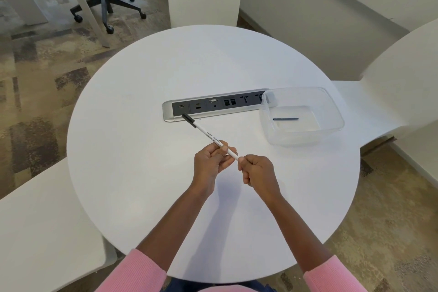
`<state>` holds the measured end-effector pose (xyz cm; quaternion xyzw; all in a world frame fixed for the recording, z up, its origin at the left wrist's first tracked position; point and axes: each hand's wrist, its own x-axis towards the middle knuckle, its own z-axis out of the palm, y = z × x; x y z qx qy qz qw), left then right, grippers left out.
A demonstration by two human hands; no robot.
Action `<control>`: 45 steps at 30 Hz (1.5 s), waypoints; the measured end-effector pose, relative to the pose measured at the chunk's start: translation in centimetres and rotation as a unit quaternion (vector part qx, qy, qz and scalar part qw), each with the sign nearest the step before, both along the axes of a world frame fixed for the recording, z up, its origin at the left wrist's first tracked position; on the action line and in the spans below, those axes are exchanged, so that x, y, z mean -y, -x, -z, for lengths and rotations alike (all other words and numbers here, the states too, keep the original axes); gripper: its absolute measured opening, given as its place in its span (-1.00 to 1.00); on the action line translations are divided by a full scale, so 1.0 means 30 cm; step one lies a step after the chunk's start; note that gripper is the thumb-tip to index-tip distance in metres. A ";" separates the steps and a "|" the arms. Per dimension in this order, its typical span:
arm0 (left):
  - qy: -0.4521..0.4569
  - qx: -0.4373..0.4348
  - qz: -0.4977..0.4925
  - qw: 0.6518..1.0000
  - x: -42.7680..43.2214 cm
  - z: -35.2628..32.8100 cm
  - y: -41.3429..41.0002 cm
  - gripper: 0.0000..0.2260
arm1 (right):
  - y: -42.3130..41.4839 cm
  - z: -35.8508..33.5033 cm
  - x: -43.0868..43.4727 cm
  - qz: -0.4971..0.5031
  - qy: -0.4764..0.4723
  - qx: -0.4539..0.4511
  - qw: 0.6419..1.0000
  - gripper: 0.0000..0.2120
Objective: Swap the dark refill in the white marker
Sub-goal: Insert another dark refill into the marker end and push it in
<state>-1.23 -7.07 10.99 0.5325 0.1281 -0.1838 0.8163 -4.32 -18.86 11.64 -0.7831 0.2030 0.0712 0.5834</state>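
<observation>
L hand (209,161) grips 1 white marker (207,136) near its back end, R hand (259,170) pinches the very end; dark cap (189,120) pts at port strip (213,104). 1 dark refill (285,119) lies in 1 clear plastic tub (336,111), well apart, on round white table (142,173).

The person is wearing pink knit, its left sleeve (139,272) and right sleeve (331,275) showing fine lengthwise ribbing and ending partway up the forearms, leaving the left hand (208,161) and right hand (258,170) bare. Blue denim (177,285) is peeking out at the lap.
</observation>
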 end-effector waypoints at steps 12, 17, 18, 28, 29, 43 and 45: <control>0.006 0.004 0.013 1.000 -0.003 -0.009 0.009 -0.87 | -0.024 -0.044 0.050 0.027 -0.415 -0.245 0.876 -0.67; 0.050 -0.050 -0.059 0.996 -0.007 0.004 0.023 -0.91 | 0.009 -0.021 0.013 0.003 -0.148 -0.102 0.984 -0.66; 0.062 -0.060 -0.074 0.994 -0.008 0.003 0.021 -0.91 | 0.021 -0.011 0.003 0.000 -0.067 -0.054 0.996 -0.71; 0.115 -0.090 -0.100 0.984 -0.002 -0.037 0.009 -0.91 | 0.043 0.022 -0.013 -0.038 0.247 0.170 0.953 -0.80; 0.116 -0.089 -0.102 0.984 -0.001 -0.041 0.011 -0.91 | 0.042 0.019 -0.012 -0.040 0.257 0.194 0.946 -0.75; 0.067 -0.041 -0.090 0.993 0.013 -0.079 0.030 -0.90 | 0.013 -0.017 -0.019 -0.014 0.149 0.153 0.977 -0.72; 0.073 -0.045 -0.089 0.992 0.019 -0.083 0.034 -0.88 | 0.010 -0.036 -0.025 -0.006 0.118 0.138 0.983 -0.68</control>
